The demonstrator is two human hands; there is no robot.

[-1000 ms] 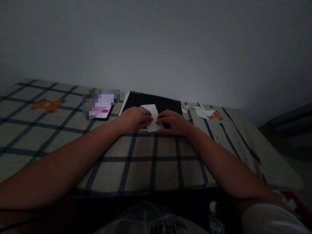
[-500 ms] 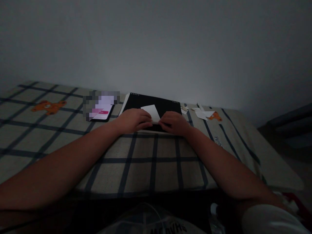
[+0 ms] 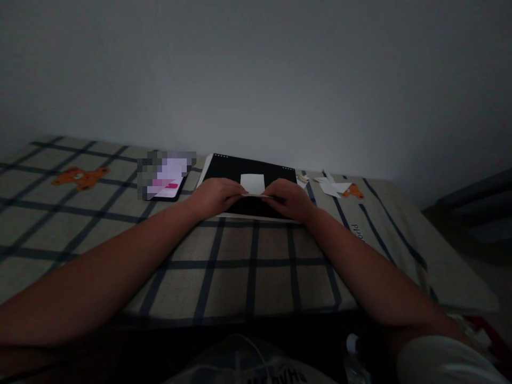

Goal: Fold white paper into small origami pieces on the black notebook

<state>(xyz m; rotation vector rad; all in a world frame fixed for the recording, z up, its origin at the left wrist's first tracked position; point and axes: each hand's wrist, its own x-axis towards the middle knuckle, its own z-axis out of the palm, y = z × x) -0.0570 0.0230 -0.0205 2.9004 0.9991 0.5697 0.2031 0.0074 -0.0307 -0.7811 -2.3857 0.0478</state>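
Observation:
A small white piece of paper (image 3: 252, 183) is held between my two hands, its near edge pinched at both ends. My left hand (image 3: 219, 197) has thumb and fingers closed on the left end of that edge. On the right end, my right hand (image 3: 288, 199) grips in the same way. Beneath the paper and both hands lies a black notebook cover (image 3: 256, 164) with punched holes along its far edge and white sheets showing at its border. My fingertips partly hide the paper's near corners.
A lit phone (image 3: 166, 186), partly blurred out, lies left of the notebook. To the right are folded white paper pieces (image 3: 335, 188). A checked cloth (image 3: 236, 245) with orange bear prints covers the table, which meets a grey wall (image 3: 256, 80). Below the edge stands a clear bottle (image 3: 354, 360).
The paper has turned from a tilted position to nearly square with me. Its near edge has lifted slightly, and both hands have shifted a little with it.

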